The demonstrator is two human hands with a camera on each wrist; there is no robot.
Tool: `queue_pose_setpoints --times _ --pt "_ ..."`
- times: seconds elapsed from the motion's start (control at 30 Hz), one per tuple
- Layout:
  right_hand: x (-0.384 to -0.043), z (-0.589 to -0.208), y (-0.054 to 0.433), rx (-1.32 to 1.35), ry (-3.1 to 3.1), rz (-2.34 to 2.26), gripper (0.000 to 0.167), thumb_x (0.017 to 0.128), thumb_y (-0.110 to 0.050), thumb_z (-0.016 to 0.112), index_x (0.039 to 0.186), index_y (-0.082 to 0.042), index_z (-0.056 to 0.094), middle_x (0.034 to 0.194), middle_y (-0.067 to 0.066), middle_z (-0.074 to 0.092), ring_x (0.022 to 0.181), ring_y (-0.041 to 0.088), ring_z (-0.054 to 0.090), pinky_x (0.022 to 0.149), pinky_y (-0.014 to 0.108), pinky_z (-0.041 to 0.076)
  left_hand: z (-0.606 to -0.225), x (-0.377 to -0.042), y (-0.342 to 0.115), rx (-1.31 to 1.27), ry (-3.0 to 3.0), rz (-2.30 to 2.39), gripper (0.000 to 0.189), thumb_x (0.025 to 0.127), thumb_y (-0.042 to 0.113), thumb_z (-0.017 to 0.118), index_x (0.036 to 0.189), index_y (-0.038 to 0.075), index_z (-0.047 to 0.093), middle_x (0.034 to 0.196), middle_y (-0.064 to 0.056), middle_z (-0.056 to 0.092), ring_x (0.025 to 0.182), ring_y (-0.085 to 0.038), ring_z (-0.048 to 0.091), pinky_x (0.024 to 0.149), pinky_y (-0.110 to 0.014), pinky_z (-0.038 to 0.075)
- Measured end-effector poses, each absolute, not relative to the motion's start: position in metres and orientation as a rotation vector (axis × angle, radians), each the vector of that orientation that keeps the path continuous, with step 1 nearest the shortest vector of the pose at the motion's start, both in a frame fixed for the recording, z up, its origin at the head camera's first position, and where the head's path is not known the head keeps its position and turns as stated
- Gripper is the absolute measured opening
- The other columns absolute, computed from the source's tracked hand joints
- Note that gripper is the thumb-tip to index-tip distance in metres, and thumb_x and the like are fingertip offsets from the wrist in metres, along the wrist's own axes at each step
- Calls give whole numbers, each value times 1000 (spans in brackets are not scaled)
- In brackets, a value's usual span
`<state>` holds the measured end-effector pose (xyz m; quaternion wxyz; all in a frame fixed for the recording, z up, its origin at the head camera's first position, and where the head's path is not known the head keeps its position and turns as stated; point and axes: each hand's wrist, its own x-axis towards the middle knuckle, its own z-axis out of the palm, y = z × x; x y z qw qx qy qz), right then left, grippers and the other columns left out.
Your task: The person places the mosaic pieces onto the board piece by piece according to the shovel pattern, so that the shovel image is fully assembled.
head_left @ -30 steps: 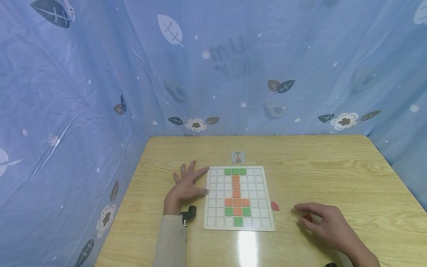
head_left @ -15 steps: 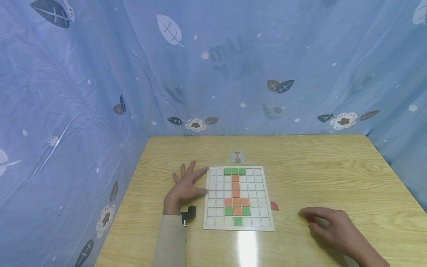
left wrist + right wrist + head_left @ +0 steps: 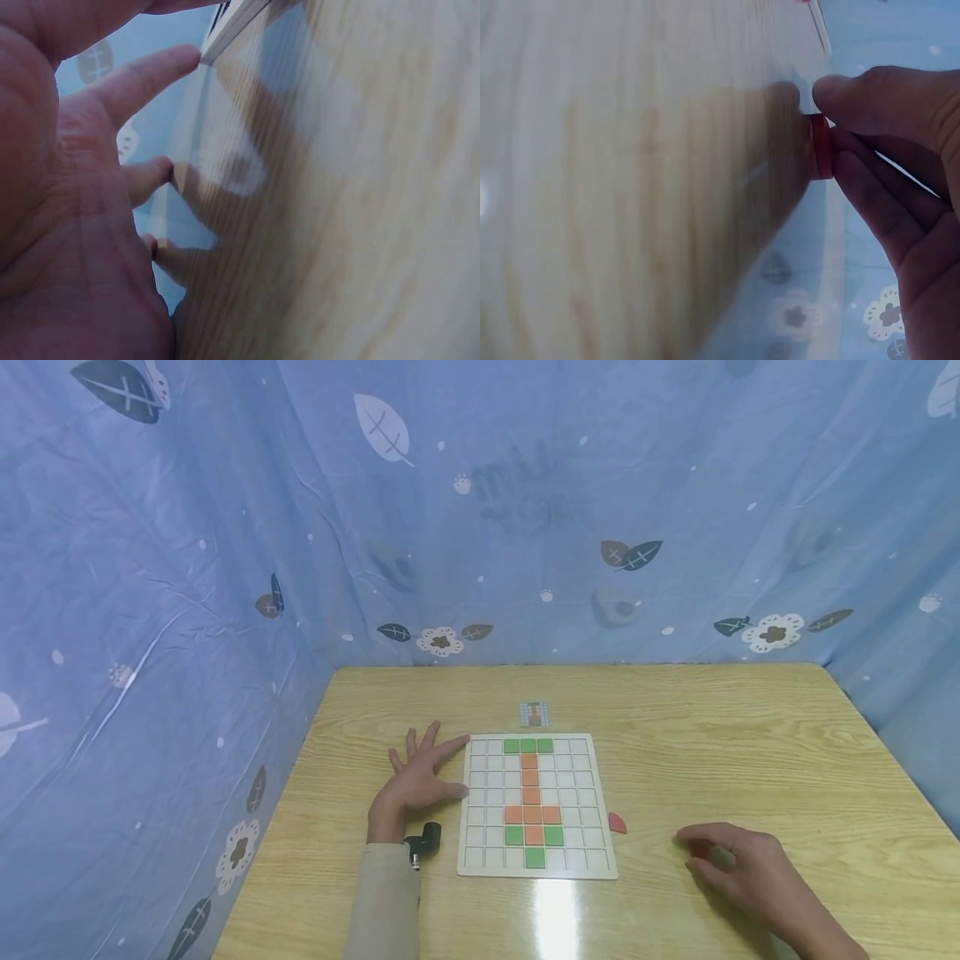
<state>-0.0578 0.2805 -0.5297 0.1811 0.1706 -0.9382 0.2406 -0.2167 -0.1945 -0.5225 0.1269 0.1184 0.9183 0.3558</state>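
Observation:
A white gridded board (image 3: 577, 793) lies on the table with green and orange square tiles set in its cells. My left hand (image 3: 420, 777) rests at the board's left edge, fingers spread, index fingertip and thumb against the rim. To the right of the board, my right hand (image 3: 750, 868) is low over the table. In the right wrist view its thumb and fingers pinch a small red piece (image 3: 822, 146) flat on the tabletop; the head view hides that piece behind the hand. Another red piece (image 3: 617, 822), quarter-round, lies just off the board's right edge.
A small pattern card (image 3: 535, 714) lies behind the board. A black device (image 3: 427, 839) sits at the left wrist. Blue patterned curtains (image 3: 525, 527) stand behind and beside the wooden table (image 3: 712, 735).
My right hand has shifted slightly right, and the red piece seen between its fingers earlier is now hidden in the head view. The left hand and board stay put.

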Motion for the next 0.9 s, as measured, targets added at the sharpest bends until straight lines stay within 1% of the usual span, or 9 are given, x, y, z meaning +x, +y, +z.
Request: queue_pose_setpoints --times 0.1,0.4,0.6,0.9 --pt "-58 -530 281 496 -2649 669 52 60 7 98 101 -21 84 86 -20 76 78 -8 64 77 -1 45 -522 -217 -195 345 2673 1031 91 82 28 91 164 38 52 186 -12 3 167 -48 -23 122 -78 -27" --pt "-59 -529 280 492 -2675 677 49 61 6 98 99 -21 84 88 -19 78 79 -9 64 77 -1 45 -523 -217 -196 347 2671 1033 92 82 28 91 164 37 52 186 -12 3 167 -49 -23 122 -78 -27" --pt "-60 -528 278 508 -2631 678 48 61 6 98 98 -22 84 88 -17 78 78 -8 66 78 0 47 -522 -217 -195 340 2670 1026 91 83 29 91 164 38 51 186 -11 2 167 -47 -24 122 -77 -27" --pt "-66 -521 261 562 -2583 781 43 67 6 96 101 -19 85 89 -17 79 79 -5 69 79 3 50 -524 -216 -195 335 2671 1030 91 82 27 91 164 38 52 187 -10 3 167 -47 -23 123 -77 -27"
